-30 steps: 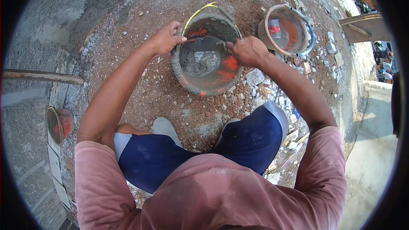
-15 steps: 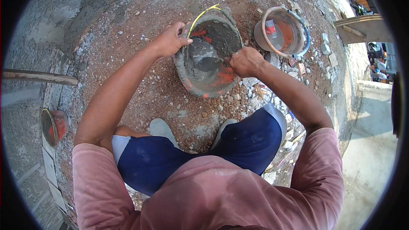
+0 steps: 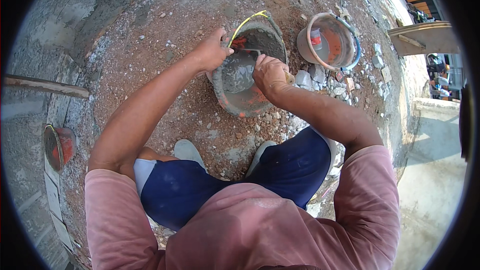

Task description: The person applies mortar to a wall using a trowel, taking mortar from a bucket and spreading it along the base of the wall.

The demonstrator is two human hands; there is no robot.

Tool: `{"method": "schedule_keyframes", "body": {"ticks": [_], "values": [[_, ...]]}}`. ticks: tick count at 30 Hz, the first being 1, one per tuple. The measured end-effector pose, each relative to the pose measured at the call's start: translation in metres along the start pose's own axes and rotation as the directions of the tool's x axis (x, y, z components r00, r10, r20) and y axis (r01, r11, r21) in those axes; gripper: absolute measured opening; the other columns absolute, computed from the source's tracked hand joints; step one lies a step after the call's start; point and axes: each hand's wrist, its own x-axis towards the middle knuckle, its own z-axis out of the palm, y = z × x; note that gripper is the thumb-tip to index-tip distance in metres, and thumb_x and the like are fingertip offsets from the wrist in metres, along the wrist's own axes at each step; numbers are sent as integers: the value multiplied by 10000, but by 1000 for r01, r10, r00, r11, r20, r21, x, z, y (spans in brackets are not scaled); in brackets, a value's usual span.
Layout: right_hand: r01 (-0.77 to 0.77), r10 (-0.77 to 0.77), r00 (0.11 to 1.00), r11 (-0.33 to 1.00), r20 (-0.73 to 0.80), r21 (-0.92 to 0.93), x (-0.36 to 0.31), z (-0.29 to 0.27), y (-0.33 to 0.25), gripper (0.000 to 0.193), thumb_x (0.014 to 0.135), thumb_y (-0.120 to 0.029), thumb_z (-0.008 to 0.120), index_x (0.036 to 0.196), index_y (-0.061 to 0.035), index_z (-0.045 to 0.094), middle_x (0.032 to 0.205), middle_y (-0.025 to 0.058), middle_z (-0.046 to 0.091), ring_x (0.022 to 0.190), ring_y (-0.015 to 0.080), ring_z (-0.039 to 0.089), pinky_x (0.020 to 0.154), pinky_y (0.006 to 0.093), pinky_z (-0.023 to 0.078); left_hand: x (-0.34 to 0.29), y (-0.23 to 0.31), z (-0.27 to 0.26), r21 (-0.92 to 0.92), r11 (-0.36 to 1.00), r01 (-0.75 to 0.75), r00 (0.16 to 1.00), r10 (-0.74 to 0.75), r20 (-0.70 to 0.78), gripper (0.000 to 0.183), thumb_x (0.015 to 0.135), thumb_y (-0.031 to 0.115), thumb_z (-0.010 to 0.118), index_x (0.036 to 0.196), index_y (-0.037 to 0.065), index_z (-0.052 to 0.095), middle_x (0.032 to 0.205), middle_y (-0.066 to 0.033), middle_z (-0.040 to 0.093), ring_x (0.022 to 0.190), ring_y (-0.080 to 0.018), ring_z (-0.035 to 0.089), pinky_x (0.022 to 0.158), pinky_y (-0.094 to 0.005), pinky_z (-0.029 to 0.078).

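A mortar-caked bucket (image 3: 226, 102) with a yellow-wrapped handle (image 3: 245, 20) stands on the ground before me, tilted a little toward me. Grey wet cement (image 3: 237, 74) lies inside it, and orange shows through on the inner wall. My left hand (image 3: 215, 52) grips the bucket's left rim, thumb over the edge. Inside the right side of the bucket, my right hand (image 3: 271, 74) is closed around a trowel (image 3: 289, 78). Its light handle end sticks out by my wrist and its thin metal neck shows past my fingers. The cement or my hand hides the blade.
Right of the bucket stands a second bucket (image 3: 303, 45) with a blue handle and a red-and-white cup (image 3: 316, 39) in it. A small red bucket (image 3: 69, 142) is at the far left, near a wooden plank (image 3: 47, 86). Broken stones (image 3: 317, 73) litter the ground at right.
My right hand has moved left and turned over the bucket's inside, bringing the trowel's neck toward the far wall. The left hand stays on the rim; the bucket has shifted slightly.
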Motion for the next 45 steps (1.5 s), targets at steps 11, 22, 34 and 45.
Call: {"method": "schedule_keyframes", "body": {"ticks": [11, 22, 34, 45], "values": [[404, -553, 786, 798, 277, 447, -16, -34, 77, 293, 967, -181, 624, 1195, -57, 759, 1163, 177, 745, 1030, 349, 756, 779, 415, 623, 4, -15, -4, 7, 1000, -25, 1000, 25, 4, 475, 964, 196, 726, 1343, 7, 510, 1239, -202, 652, 1174, -268, 623, 990, -418, 492], [92, -285, 906, 855, 313, 511, -18, -17, 103, 276, 943, -125, 608, 1154, 5, 729, 1157, 186, 758, 1032, 353, 758, 836, 444, 618, 5, -8, -4, -48, 998, -41, 993, 46, 108, 346, 984, 202, 701, 1223, 23, 525, 1124, -163, 648, 1074, -244, 621, 929, -424, 493], [205, -201, 977, 817, -68, 538, 20, -8, 47, 253, 942, -174, 606, 1028, -15, 782, 1035, 177, 782, 945, 330, 778, 765, 436, 623, 6, -10, -3, 28, 997, -66, 998, 65, 9, 416, 982, 108, 688, 1336, -22, 513, 1234, -193, 660, 1146, -254, 634, 987, -402, 481], [578, -512, 785, 807, -348, 118, -24, 12, 19, 220, 892, -186, 621, 933, -31, 771, 879, 107, 756, 775, 265, 755, 538, 445, 543, 11, -32, -6, -76, 992, -96, 995, 96, -10, 350, 974, 94, 695, 1261, -22, 530, 1101, -128, 637, 1034, -193, 586, 922, -371, 483]]}}
